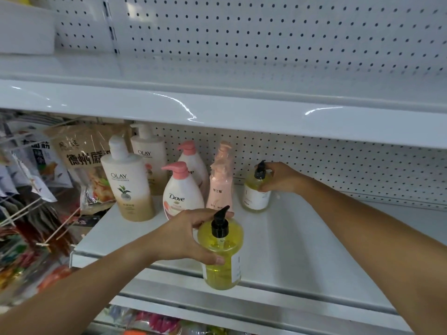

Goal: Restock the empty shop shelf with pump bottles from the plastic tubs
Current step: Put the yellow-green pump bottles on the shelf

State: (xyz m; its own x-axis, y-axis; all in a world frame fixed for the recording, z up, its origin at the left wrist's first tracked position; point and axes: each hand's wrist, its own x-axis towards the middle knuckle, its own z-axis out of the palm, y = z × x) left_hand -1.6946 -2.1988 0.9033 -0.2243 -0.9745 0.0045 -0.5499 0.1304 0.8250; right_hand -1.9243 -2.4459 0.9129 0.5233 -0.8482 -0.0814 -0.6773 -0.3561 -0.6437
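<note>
Now: left hand (183, 235), fingers (205, 215) curled round the shoulder of yellow pump bottle (222, 259) at the shelf (302, 250) front edge. Right hand (280, 177) grips second yellow bottle (256, 194) near the back edge. Likely full, heavy, rigid and slick. Hold the body, not the pump head (219, 223).

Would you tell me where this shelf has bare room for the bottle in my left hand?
The shelf is bare right of the far yellow bottle that the right hand grips, and in front of it. The left end is crowded with cream bottles and pink bottles.
</note>
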